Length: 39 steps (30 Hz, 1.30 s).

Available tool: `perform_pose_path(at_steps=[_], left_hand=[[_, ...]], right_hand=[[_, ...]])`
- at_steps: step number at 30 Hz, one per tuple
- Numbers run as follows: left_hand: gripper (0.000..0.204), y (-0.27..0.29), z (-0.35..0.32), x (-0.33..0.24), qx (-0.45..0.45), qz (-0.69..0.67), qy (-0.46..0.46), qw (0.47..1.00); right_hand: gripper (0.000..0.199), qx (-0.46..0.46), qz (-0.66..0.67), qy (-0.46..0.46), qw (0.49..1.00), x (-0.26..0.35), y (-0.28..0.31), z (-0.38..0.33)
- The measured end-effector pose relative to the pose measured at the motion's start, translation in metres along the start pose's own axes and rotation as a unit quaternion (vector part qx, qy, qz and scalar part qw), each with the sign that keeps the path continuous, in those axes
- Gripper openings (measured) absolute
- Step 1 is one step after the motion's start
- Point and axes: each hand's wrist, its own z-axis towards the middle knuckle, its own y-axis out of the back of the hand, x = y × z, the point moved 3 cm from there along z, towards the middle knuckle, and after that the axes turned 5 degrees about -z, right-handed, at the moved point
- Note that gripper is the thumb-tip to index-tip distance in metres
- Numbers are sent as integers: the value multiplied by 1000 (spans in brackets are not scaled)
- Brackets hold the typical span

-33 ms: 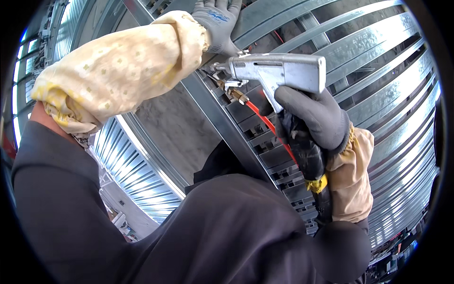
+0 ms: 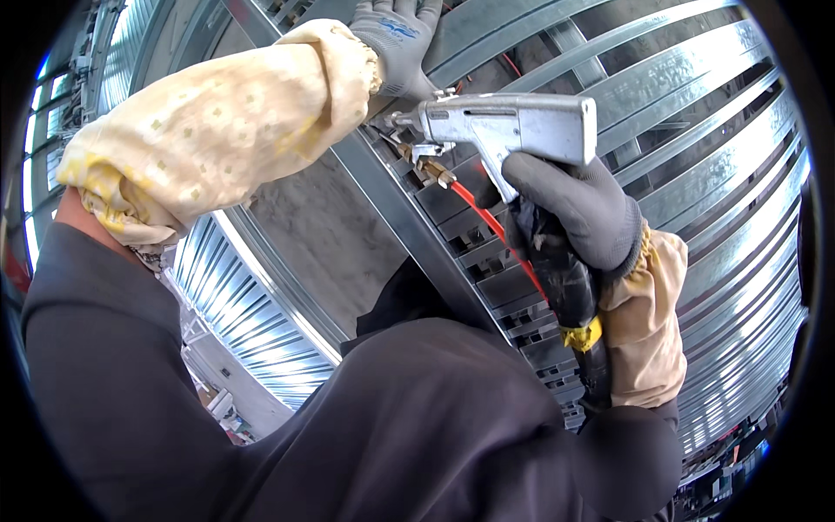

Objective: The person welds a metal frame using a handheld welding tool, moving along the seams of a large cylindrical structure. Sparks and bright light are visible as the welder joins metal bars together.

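My right hand (image 2: 574,209), in a grey glove, grips the handle of a silver pistol-shaped tool (image 2: 513,126). A black hose (image 2: 565,291) with a yellow band runs down from the handle, and a thin red tube (image 2: 487,222) leads to a brass fitting (image 2: 435,172) under the barrel. The tool's nose points left at a slotted grey metal upright (image 2: 487,278). My left hand (image 2: 396,48), also in a grey glove, lies against that upright just above the nose, fingers stretched out. Both forearms wear pale yellow sleeve covers.
Ribbed galvanised metal sheets (image 2: 722,174) curve behind the upright on the right, and more of them (image 2: 235,291) lie lower left. A flat grey panel (image 2: 313,235) sits between them. My dark jacket fills the bottom of the view.
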Motion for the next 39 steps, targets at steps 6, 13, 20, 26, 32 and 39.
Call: perform_pose_path(at_steps=[6,13,20,26,32,39], left_hand=[[139,-13,5,0,-67,-15,-22,997],[131,-28,14,10,-97,-23,-14,995],[103,-42,39,22,-134,39,-30,990],[106,-47,37,27,-133,41,-18,990],[111,-39,41,21,-117,46,-30,992],[119,-49,48,33,-136,37,-43,989]], right_hand=[[32,56,-39,39,997,-3,3,24],[33,82,-74,98,989,-10,-3,46],[46,68,-250,371,892,-31,25,68],[35,138,-4,203,969,-15,-6,74],[35,109,-19,201,973,0,-10,63],[36,122,-38,166,978,0,-8,69]])
